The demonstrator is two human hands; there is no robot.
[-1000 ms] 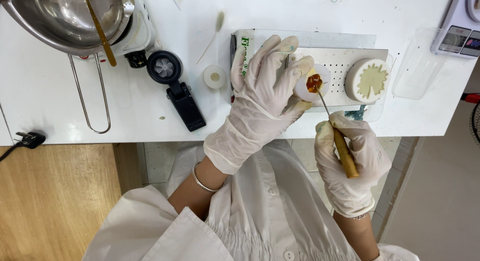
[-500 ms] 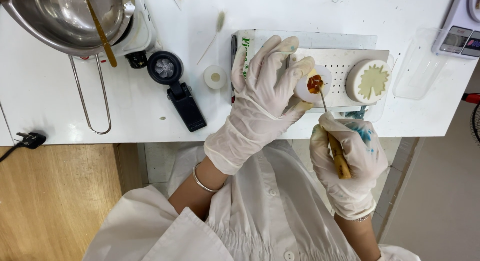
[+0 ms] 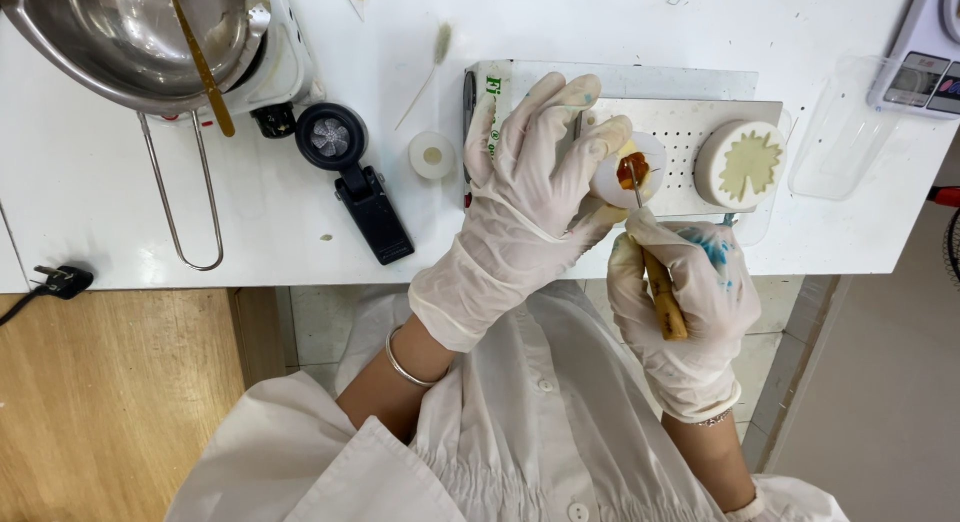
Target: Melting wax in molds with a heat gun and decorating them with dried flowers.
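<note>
My left hand [image 3: 530, 182], in a white glove, grips a small round white mould [image 3: 628, 172] with an orange-brown blob in its middle. My right hand [image 3: 690, 302], gloved and stained blue, holds a wooden-handled metal pick [image 3: 658, 282] whose thin tip pokes into that blob. Both hands work over a white perforated board [image 3: 690, 142] at the table's front edge. On the board to the right sits a second round cream mould [image 3: 740, 164] with a flower-shaped hollow.
A steel pan [image 3: 130, 42] with a gold spoon [image 3: 200, 62] stands on a white heater at the back left. A black handheld device [image 3: 350, 172] and a small white disc [image 3: 432, 155] lie left of the board. A clear cup [image 3: 840, 132] and a scale [image 3: 925, 62] are at right.
My right hand has drawn up closer to the mould and the pick now stands steeper, its tip still in the orange blob. My left hand has not moved.
</note>
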